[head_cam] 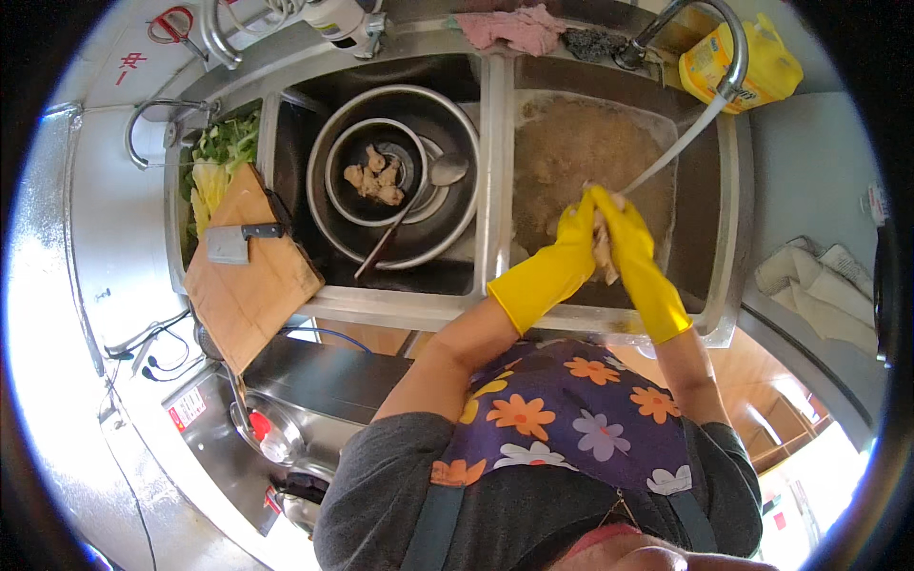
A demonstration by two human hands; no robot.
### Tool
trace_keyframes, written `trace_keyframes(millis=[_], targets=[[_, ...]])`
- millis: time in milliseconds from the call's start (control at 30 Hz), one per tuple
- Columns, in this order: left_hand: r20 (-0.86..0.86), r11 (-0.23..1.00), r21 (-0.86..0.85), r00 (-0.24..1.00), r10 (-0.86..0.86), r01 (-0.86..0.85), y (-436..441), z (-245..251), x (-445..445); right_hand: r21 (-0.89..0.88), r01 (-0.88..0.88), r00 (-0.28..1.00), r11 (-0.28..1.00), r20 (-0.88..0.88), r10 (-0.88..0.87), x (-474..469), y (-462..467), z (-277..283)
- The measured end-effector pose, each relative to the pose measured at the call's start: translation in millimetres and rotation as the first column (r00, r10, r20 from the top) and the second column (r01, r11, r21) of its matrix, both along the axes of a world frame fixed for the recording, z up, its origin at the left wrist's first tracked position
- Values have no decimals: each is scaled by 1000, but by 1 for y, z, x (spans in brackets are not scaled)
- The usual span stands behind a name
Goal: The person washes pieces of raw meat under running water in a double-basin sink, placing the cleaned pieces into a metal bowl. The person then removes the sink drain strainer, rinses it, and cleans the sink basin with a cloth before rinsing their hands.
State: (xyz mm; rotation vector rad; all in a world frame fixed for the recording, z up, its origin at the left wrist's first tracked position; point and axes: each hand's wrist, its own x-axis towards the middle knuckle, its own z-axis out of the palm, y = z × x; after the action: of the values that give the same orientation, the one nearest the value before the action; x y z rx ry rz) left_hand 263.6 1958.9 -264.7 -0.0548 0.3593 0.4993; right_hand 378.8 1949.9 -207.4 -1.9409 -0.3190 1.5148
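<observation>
My left hand (577, 232) and my right hand (627, 232), both in yellow rubber gloves, press together around a pale piece of meat (605, 255). Part of it sticks out below, between the palms; the rest is hidden by the gloves. They are over the right sink basin (696, 214), which holds cloudy brown water (571, 143). Water runs from a curved metal faucet (739, 57) in a stream (675, 151) that reaches the gloved fingers. In the middle basin, several poultry pieces (371, 182) lie in a steel bowl (335, 196), nested inside a larger steel basin (318, 228).
A metal ladle (448, 170) leans across the bowls. Left, a cleaver (228, 245) rests on a wooden cutting board (250, 307) beside leafy vegetables (225, 143). Behind are a pink cloth (510, 30), a dark scrubber (593, 44) and a yellow jug (775, 64).
</observation>
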Motion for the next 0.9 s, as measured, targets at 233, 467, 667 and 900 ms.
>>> trace_keyframes(millis=[233,467,667,900], targets=[[-332,762,599,790,516,-247,103,110,-88,731,-78,987,678,154,-52,-103,90,62],[-535,678,711,483,693,-186,173,56,-257,552,-78,812,830,-448,374,-256,184,-40],[-800,847,510,280,531,-148,198,-37,-328,575,-229,894,785,-195,404,-272,198,-71],[-339,828,474,805,487,-301,199,34,-268,708,-84,812,701,-359,460,-124,121,-13]])
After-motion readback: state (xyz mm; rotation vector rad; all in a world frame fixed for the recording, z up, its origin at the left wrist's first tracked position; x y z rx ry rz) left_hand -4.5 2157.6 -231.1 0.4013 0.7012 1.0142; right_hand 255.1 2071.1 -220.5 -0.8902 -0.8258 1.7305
